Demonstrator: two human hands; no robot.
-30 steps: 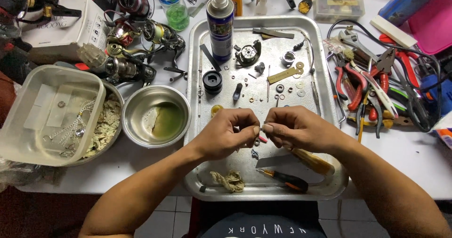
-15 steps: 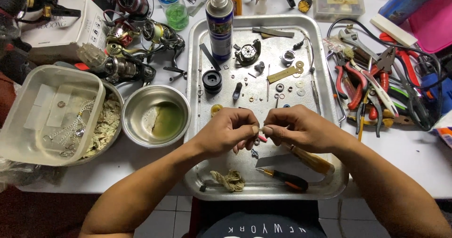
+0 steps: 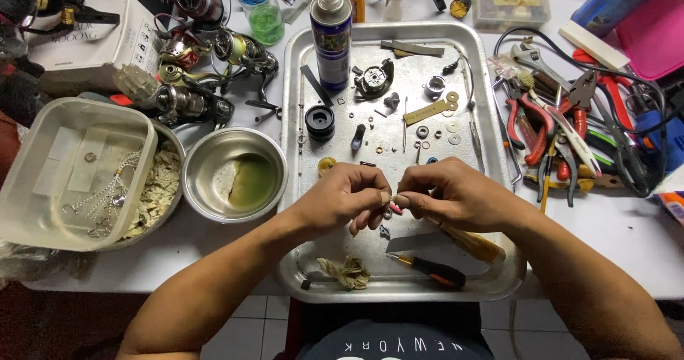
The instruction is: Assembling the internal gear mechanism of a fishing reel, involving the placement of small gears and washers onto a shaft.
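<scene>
Both my hands meet over the near half of a metal tray [image 3: 299,68]. My left hand [image 3: 342,202] pinches a small part with a pink tip [image 3: 395,208] between thumb and fingers. My right hand [image 3: 452,194] touches the same small part from the other side and also grips a wooden-handled brush [image 3: 476,244] that sticks out below the palm. Most of the small part is hidden by my fingertips. Below the hands on the tray lie a screwdriver with a black and orange handle [image 3: 427,269] and a wad of frayed rag [image 3: 348,271].
On the tray stand a spray can [image 3: 332,36], a black round cap [image 3: 320,120], a reel body [image 3: 374,80] and several washers. A steel bowl with greenish liquid [image 3: 235,175] and a clear plastic tub [image 3: 68,167] sit left. Pliers and cutters [image 3: 563,128] lie right; fishing reels [image 3: 199,60] at back left.
Both hands have stayed together over the tray with only slight finger movement on the small part. Nothing else has moved.
</scene>
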